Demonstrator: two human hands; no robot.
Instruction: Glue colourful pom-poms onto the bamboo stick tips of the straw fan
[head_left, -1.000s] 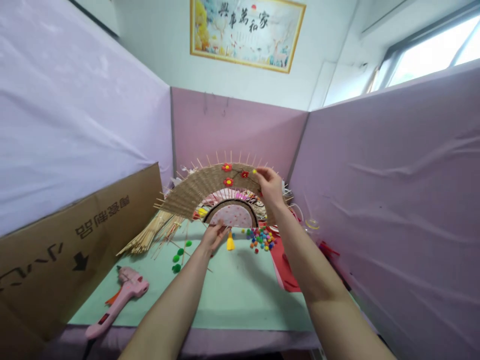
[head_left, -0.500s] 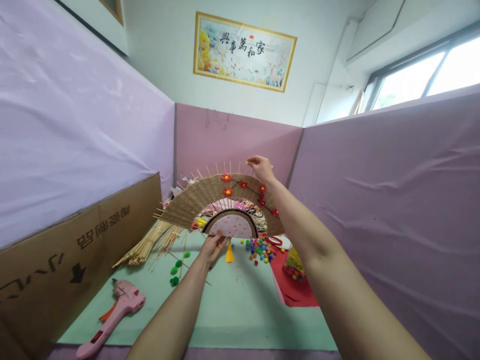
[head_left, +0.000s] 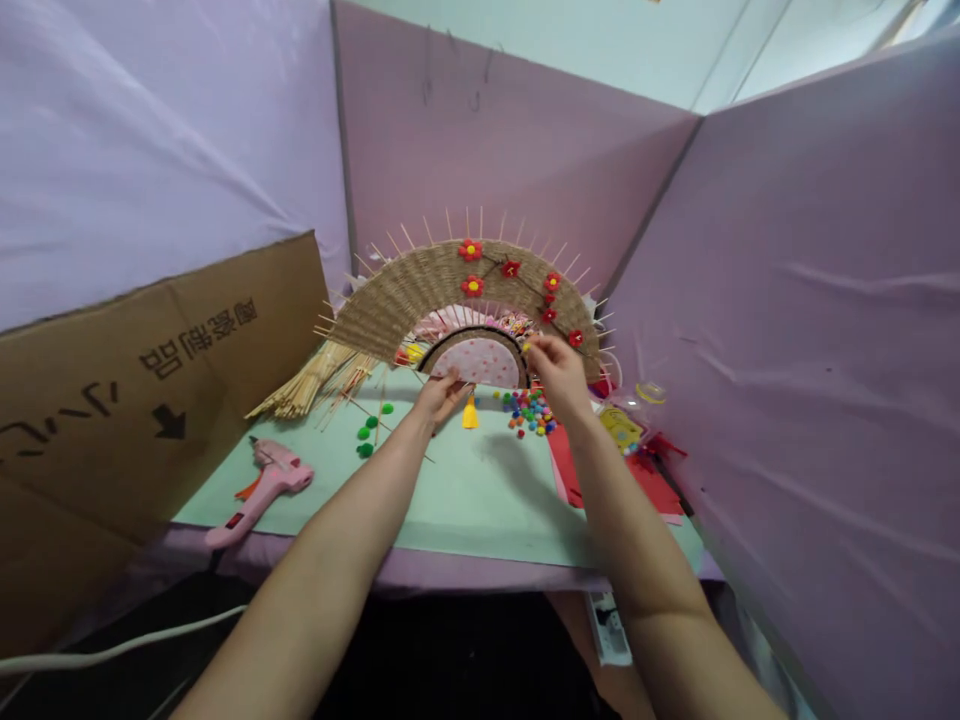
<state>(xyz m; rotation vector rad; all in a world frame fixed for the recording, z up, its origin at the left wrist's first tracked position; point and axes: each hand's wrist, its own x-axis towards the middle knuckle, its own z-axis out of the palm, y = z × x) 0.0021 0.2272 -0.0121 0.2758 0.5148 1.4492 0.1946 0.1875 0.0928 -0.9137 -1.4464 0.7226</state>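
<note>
A woven straw fan (head_left: 420, 295), trimmed with red flowers (head_left: 471, 250), is held upright over the far edge of the green mat (head_left: 465, 500). Its base is pinched by the left hand (head_left: 441, 395), fingers closed on it. A small yellow pompom (head_left: 526, 347) is gripped between the right hand (head_left: 556, 372) fingertips beside the fan's lower right. Coloured pompoms (head_left: 531, 412) lie beneath; a pink glue gun (head_left: 262, 485) rests at the left.

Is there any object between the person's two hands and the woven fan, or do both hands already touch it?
Nothing visible stands between them. The left hand rests against the base of the woven fan, which stands upright on the green mat. The right hand touches its inner arc on the right side, above the coloured pompoms.
</note>
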